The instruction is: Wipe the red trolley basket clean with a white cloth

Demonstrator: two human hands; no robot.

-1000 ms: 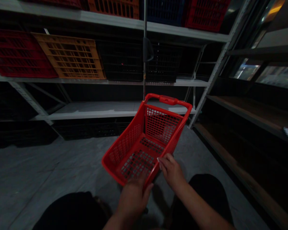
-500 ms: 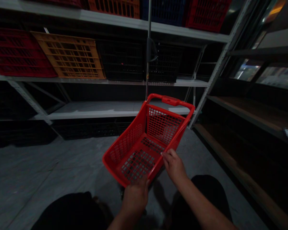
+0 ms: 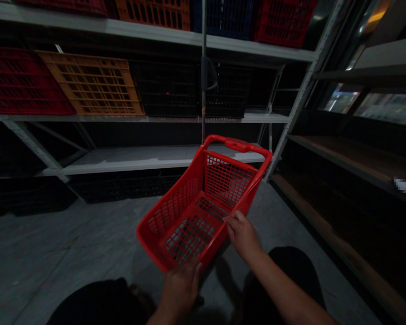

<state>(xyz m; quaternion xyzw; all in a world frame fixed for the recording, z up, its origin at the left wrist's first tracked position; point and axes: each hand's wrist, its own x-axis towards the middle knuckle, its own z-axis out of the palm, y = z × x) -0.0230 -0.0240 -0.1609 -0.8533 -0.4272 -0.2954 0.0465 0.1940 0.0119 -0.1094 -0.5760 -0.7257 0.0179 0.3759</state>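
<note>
A red plastic shopping basket cart (image 3: pixel 186 189) stands on the floor in front of me, its bare grid bottom showing and its loop handle (image 3: pixel 237 144) at the far end. My left hand (image 3: pixel 181 284) grips the near corner of its rim, fingers closed over the edge. Further along the right-hand rim, my right hand (image 3: pixel 242 232) is closed with thumb and fingertips on the edge. A thin upright metal pole (image 3: pixel 203 40) rises from the basket's far left corner, with a dark grip partway up.
Metal shelving (image 3: pixel 149 158) stands ahead, bearing a yellow crate (image 3: pixel 94 85), a red crate (image 3: pixel 23 81), and black crates (image 3: pixel 165 88). Dark wooden shelves (image 3: pixel 352 155) run along the right. Grey concrete floor (image 3: pixel 98 243) spreads at the left. My knees (image 3: pixel 98 302) flank the basket cart.
The near end of the basket cart has shifted slightly left and toward me, and my left hand has moved with it. My right hand stays on the right rim. The view has shifted a little.
</note>
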